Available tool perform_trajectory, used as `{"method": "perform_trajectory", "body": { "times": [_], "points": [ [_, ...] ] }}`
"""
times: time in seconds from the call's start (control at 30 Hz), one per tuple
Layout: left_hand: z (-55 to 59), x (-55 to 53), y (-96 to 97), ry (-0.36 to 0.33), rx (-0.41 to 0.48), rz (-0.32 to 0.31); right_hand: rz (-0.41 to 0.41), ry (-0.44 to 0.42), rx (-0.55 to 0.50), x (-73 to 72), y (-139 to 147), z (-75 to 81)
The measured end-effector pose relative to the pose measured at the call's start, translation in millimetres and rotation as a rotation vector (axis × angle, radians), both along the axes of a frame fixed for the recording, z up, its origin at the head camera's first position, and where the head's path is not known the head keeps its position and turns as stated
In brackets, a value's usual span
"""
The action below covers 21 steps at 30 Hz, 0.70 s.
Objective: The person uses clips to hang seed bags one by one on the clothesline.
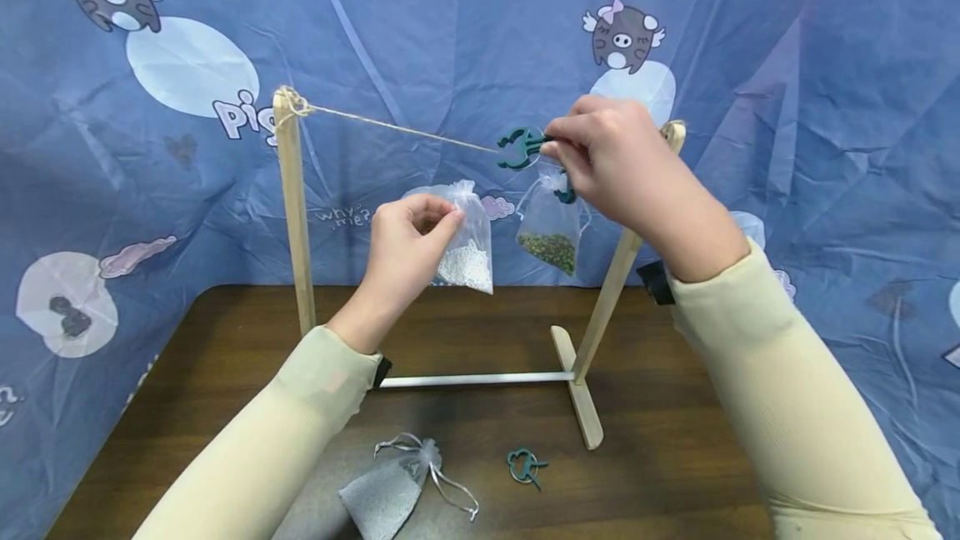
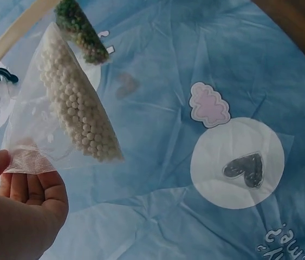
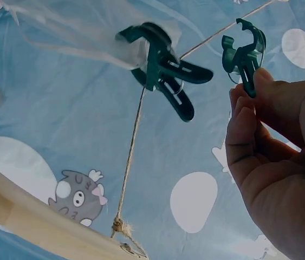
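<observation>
My left hand [image 1: 405,244] pinches the edge of a sheer drawstring bag [image 2: 76,103] with small white beads gathered at one end. Between the thumb and fingers of my right hand [image 1: 618,157] is a dark green plastic clip [image 3: 247,51], held by its handles with its jaws apart. That clip is close to the twine [image 1: 397,126], left of a second green clip [image 3: 160,65]. The second clip grips the twine and the top of another sheer bag [image 1: 551,232], which hangs with green granules inside.
Two wooden posts [image 1: 295,215] carry the twine, with a white rod [image 1: 480,379] joining them low down. On the brown table [image 1: 660,473] lie a bag of greyish-white contents [image 1: 386,494] and another green clip [image 1: 527,467]. A blue printed cloth [image 1: 480,23] hangs behind.
</observation>
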<state>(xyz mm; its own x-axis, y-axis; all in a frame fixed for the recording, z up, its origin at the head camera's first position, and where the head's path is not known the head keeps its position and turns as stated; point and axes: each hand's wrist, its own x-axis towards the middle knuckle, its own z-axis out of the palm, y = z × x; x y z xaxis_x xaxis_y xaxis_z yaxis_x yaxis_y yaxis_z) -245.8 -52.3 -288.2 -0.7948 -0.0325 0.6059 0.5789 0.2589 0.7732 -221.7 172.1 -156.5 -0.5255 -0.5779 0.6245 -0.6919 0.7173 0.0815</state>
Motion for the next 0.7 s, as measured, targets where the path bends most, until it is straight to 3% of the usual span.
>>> {"method": "perform_trajectory", "body": {
  "times": [0.7],
  "points": [
    [15.8, -9.4, 3.9, 0.04, 0.025, 0.005, -0.054, -0.151, 0.127, -9.5, -18, 8.9]
  ]
}}
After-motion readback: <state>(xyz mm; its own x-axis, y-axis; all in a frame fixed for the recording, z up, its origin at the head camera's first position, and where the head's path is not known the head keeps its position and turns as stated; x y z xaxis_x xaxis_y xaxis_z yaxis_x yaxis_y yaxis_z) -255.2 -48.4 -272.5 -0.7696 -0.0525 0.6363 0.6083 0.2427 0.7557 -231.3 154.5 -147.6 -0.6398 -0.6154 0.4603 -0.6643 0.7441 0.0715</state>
